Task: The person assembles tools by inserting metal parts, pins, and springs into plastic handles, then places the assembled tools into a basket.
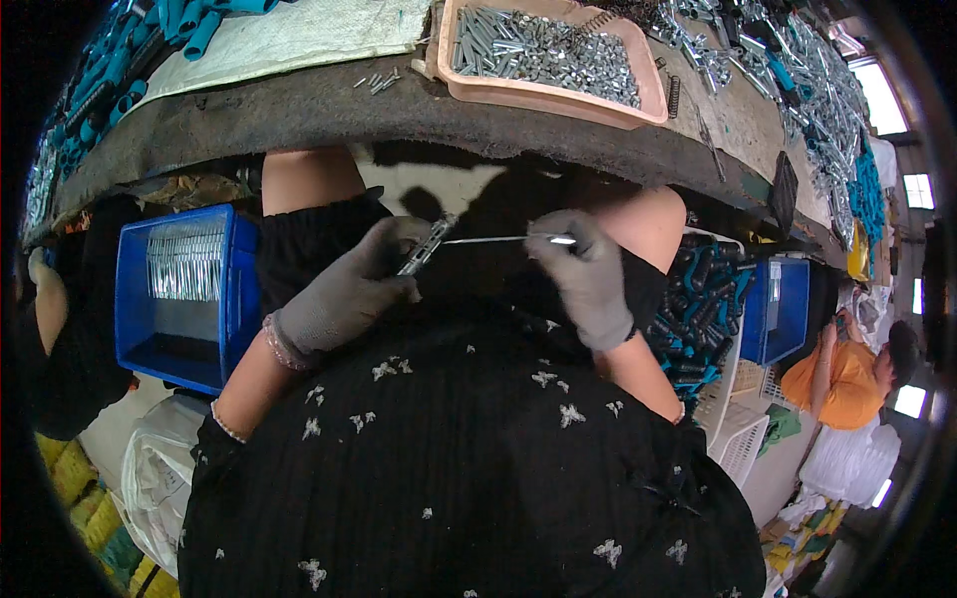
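My left hand (pixel 344 289), in a grey glove, is closed around a shiny slotted metal part (pixel 427 247) held at a tilt above my lap. A thin straight metal rod (pixel 486 239) runs level from that part to my right hand (pixel 590 284), also gloved in grey. The fingers of my right hand are wrapped round the rod, and a bright metal end shows between them. At its left end the rod meets the slotted part; whether it sits inside or only touches, I cannot tell.
Ahead, a cloth-covered bench (pixel 399 110) holds a pink tray (pixel 558 104) of small metal pins and heaped metal parts (pixel 797 95). Blue bins (pixel 125 299) (pixel 783 309) stand either side; black-and-teal handles (pixel 698 309) fill a crate. A person in orange (pixel 837 374) sits far right.
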The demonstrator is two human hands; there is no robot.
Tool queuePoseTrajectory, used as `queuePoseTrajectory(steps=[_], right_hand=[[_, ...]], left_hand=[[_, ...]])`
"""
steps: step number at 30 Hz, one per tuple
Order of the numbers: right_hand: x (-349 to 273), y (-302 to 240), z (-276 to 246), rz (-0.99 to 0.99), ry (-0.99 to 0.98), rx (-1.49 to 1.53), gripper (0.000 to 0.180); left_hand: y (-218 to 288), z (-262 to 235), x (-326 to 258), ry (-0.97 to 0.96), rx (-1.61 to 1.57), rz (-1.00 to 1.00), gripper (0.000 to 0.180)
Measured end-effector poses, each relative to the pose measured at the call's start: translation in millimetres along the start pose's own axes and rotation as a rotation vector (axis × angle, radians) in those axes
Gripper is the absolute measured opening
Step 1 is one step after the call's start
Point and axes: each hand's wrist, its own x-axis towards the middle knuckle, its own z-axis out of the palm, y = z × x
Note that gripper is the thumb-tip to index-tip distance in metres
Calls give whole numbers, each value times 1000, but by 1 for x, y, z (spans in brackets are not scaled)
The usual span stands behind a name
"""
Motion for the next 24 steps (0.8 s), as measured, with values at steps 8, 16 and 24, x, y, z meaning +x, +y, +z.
queuePoseTrajectory(steps=[8,16,24], right_hand=[[10,-8,-29,11,65,7,14],[10,-5,-20,27,-79,108,15],[5,2,-17,12,-84,41,15]], left_hand=[[30,0,-9,99,114,-146,35],[26,7,-13,66,-134,-133,36],[32,3,-10,61,110,-278,42]])
